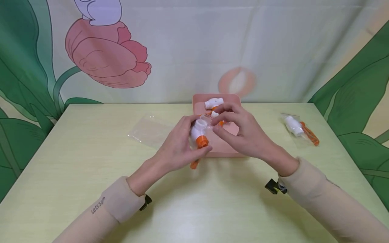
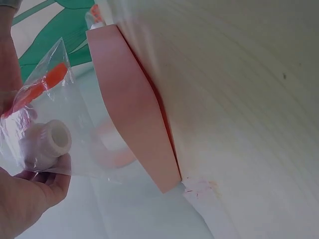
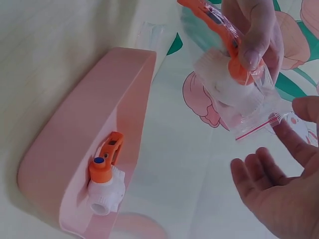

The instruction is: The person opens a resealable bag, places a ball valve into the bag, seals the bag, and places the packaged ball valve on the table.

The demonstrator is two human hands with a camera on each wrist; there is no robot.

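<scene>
A white plastic ball valve (image 1: 199,127) with an orange handle (image 3: 219,22) sits inside a clear zip bag (image 2: 75,149). My left hand (image 1: 179,145) grips the valve through the bag, with the thumb over the orange part. The bag's red-striped zip edge points toward my right hand (image 1: 244,130). That hand is held up beside the zip edge, its fingers bent and spread, thumb apart from the index finger. The index fingertip is at the bag's corner; whether it touches is hard to tell.
Behind the hands stands a pink tray (image 1: 225,154) with white-and-orange valves (image 3: 105,191) in it. An empty-looking clear bag (image 1: 149,130) lies flat left of the tray. Another bagged valve (image 1: 294,126) lies at the table's right. A printed curtain (image 1: 182,50) hangs behind the table.
</scene>
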